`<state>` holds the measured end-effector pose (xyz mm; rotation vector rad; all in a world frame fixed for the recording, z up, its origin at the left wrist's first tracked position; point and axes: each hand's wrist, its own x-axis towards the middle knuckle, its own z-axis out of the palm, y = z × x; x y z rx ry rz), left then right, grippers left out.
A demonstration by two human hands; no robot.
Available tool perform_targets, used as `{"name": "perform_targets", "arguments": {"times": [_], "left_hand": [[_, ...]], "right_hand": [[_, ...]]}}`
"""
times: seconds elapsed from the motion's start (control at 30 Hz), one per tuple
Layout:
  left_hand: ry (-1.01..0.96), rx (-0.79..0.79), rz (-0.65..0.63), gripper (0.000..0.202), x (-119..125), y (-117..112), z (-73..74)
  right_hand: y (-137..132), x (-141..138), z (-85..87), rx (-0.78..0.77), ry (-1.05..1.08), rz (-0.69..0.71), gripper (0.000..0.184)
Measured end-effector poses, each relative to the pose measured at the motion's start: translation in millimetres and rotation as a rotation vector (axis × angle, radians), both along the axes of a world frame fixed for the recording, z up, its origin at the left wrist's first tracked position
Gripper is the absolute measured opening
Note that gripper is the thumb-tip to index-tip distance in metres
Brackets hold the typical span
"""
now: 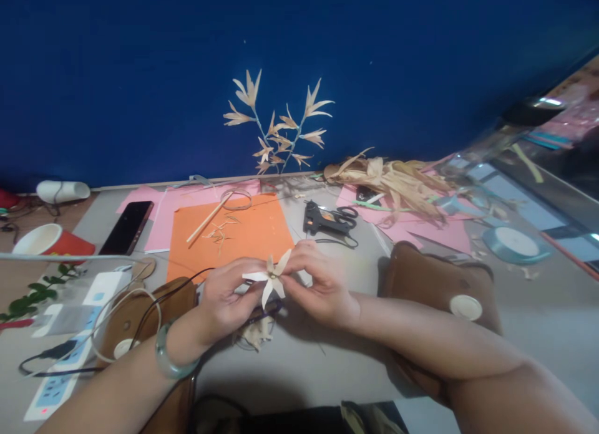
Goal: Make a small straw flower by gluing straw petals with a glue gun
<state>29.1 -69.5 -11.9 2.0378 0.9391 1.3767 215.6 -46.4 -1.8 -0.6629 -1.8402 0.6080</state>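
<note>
A pale husk flower [272,277] with several pointed petals is held between my two hands, facing up toward me. My left hand [229,295], below a jade-green bangle [169,353], pinches it from the left. The fingers of my right hand [314,285] close on the petals at its right side. The flower's stem is hidden behind the hands. Under them lies a small heap of pale husk scraps [256,334]. Beyond my hands, upright against the blue wall, stands a branched spray of similar husk flowers [283,131].
A black glue gun [327,221] and scissors [347,217] lie past my right hand. Orange paper [255,234] holds a thin stick [209,217]. Dried corn husks [388,181] pile behind. At left are a phone [126,227], a red cup [70,244] and a power strip [65,359] with cables.
</note>
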Motion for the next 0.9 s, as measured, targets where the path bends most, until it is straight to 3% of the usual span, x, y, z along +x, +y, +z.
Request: {"name": "perform_targets", "arguments": {"times": [0.2, 0.9], "left_hand": [[0.036, -0.012, -0.013, 0.029, -1.6, -2.8, -1.6], [0.046, 0.077, -0.031, 0.019, -2.0, -1.2, 4.7]], "right_hand": [[-0.2, 0.7, 1.4, 0.007, -0.012, 0.004, 0.010], [-2.1, 1.7, 1.3, -0.008, 0.034, 0.044, 0.011]]}}
